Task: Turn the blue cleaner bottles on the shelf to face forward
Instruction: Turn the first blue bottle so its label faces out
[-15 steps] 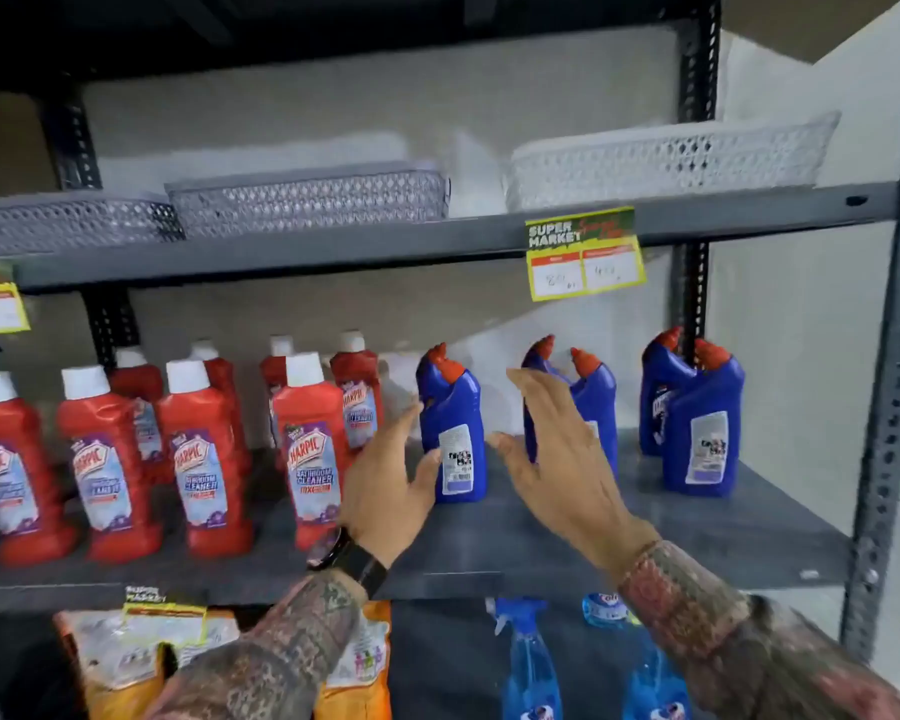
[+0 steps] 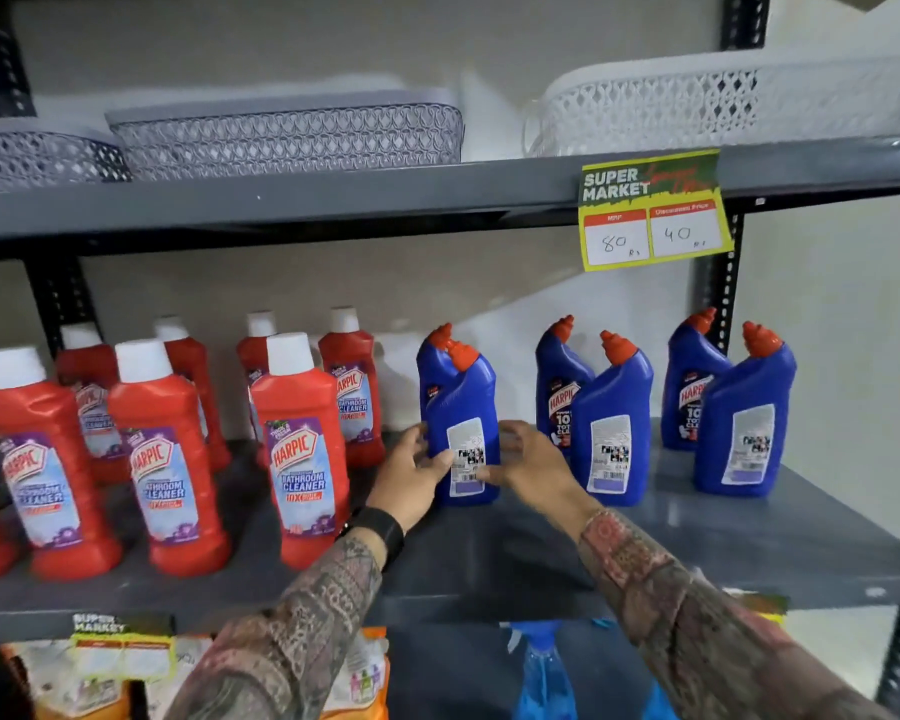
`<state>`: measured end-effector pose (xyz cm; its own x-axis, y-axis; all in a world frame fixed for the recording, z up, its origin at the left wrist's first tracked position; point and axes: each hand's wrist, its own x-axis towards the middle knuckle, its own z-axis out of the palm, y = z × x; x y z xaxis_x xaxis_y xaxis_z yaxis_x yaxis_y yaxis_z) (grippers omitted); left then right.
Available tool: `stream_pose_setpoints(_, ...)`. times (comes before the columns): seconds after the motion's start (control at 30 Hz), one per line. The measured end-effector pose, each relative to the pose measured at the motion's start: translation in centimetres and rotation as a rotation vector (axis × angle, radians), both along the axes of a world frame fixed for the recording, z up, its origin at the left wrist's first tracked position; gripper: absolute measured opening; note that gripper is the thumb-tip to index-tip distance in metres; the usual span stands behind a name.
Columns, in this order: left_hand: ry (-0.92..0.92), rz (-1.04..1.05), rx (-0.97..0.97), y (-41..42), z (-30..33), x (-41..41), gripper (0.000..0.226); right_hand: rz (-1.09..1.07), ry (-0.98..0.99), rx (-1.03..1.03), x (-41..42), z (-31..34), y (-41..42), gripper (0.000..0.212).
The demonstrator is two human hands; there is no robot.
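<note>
Blue cleaner bottles with red caps stand in three pairs on the grey shelf. The left front bottle shows its back label, and both hands clasp its lower part: my left hand on its left side, my right hand on its right. The middle front bottle and the right front bottle also show back labels. Behind them, two rear bottles show their front labels. A third rear bottle behind the held one is mostly hidden.
Several red bathroom cleaner bottles fill the shelf's left half. Grey baskets and a white basket sit on the shelf above, where a price tag hangs. Blue spray bottles and orange packets sit below.
The camera has moved closer to the shelf. Both hands, which hovered open near the left blue bottle, have closed in and now grip it from both sides.
</note>
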<state>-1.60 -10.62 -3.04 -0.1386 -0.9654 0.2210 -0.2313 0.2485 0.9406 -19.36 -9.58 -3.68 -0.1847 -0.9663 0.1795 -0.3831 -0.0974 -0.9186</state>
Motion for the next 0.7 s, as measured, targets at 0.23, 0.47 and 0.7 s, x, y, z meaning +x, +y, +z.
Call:
stream_pose_setpoints(0.23, 0.118, 0.046, -0.038, -0.4, -0.4, -0.5, 0.041, 0.054, 0.062, -0.038, 0.3, -0.3, -0.8, 0.055)
stream_pose_setpoints(0.47, 0.301, 0.045, -0.157, 0.9, 1.0, -2.3, 0.034, -0.142, 0.287, -0.234, 1.8, 2.0, 1.6, 0.044)
stream_pose_setpoints(0.7, 0.409, -0.067, -0.058, 0.9, 1.8, -2.7, 0.034, -0.052, 0.415, -0.301, 2.1, 1.5, 2.2, 0.063)
